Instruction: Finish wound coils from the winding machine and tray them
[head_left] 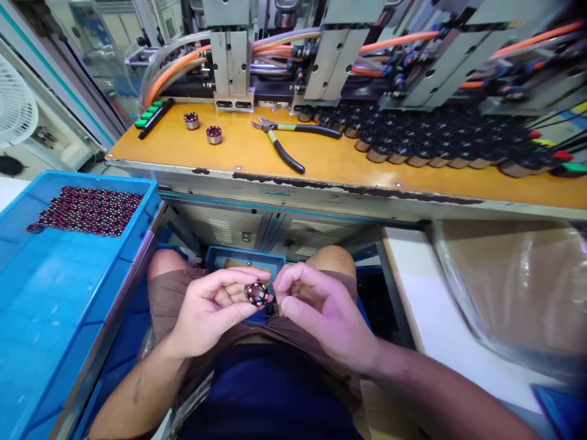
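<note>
My left hand (pixel 202 315) holds a small motor stator (pixel 257 294), a ring with dark slots and coppery windings, between thumb and fingers above my lap. Its open centre faces up toward me. Close beside it on the right is my right hand (pixel 328 315), with thumb and fingers curled together in a pinch. A small dark piece shows between the stator and those fingertips; I cannot make out what they grip. Two similar stators, one at the left (pixel 191 121) and another nearer (pixel 213 135), stand on the orange bench top (pixel 174 146).
Diagonal cutters (pixel 293 129) lie open on the bench, left of many black-topped cylindrical parts (pixel 440 134). Machine columns (pixel 232 61) with orange hoses rise behind. At left, a blue tray (pixel 46 305) holds packed small parts (pixel 92 211). Plastic-wrapped cardboard (pixel 513 275) rests on a white surface at right.
</note>
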`<state>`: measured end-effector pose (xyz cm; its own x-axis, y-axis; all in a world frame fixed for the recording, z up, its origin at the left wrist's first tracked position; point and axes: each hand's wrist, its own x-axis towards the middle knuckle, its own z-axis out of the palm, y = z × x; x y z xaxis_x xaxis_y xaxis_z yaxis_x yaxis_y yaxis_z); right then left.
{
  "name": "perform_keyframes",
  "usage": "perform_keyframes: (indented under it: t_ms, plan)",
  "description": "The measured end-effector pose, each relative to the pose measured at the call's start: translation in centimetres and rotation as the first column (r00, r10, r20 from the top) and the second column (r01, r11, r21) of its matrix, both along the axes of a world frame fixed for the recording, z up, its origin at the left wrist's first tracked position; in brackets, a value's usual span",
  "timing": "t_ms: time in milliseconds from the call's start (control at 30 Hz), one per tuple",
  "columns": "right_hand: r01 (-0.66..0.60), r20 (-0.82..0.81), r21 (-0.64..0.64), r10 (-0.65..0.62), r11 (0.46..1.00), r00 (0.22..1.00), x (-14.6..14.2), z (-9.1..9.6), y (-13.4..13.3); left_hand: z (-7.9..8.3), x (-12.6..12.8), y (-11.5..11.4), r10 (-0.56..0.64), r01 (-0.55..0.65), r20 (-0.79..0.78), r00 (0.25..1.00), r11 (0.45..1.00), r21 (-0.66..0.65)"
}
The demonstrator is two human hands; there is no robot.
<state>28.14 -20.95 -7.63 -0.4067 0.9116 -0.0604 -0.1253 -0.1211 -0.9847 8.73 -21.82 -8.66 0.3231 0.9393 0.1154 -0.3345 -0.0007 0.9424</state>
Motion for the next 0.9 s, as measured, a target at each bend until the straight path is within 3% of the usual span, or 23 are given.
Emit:
perform_keyframes:
  t_ms: [167, 233, 367, 467, 700, 767, 833, 900]
  plan:
    - [-0.056, 0.144, 0.144, 0.035, 0.988, 0.989, 0.0, 1.1, 0.6, -0.8, 0.1, 0.1, 0.002, -0.002, -0.043, 0.999, 1.0, 0.004]
    - [-0.087, 0.143, 0.129, 0.068, 0.988, 0.987, 0.3, 1.0, 0.6, -1.1, 0.1, 0.0, 0.026, -0.027, -0.057, 0.998, 1.0, -0.01]
    - [-0.119, 0.128, 0.016, 0.116, 0.993, 0.985, 1.3, 1.1, 0.9, -1.2, 0.1, -0.3, -0.034, 0.047, 0.09, 0.995, 0.988, -0.144]
    - [-0.134, 0.142, -0.02, 0.135, 0.991, 0.981, 1.5, 1.6, 1.3, -1.0, 0.2, -0.2, -0.036, 0.052, 0.099, 0.994, 0.984, -0.172]
    - [-0.174, 0.22, -0.031, 0.176, 0.984, 0.959, 2.2, 2.0, 2.4, -0.3, 0.2, -0.1, -0.101, 0.113, 0.068, 0.993, 0.973, -0.203]
    - [-0.198, 0.256, 0.053, 0.178, 0.979, 0.95, 2.5, 2.3, 3.1, -0.2, 0.1, -0.2, -0.129, 0.137, 0.048, 0.99, 0.966, -0.218]
    - [-0.303, 0.293, 0.198, 0.239, 0.932, 0.926, 2.4, 2.8, 3.9, -0.2, 0.1, -0.1, -0.148, 0.147, 0.016, 0.989, 0.958, -0.247]
    - [-0.451, 0.334, 0.299, 0.35, 0.841, 0.875, 1.9, 3.3, 4.6, -0.1, 0.3, -0.2, -0.178, 0.163, -0.027, 0.984, 0.944, -0.287]
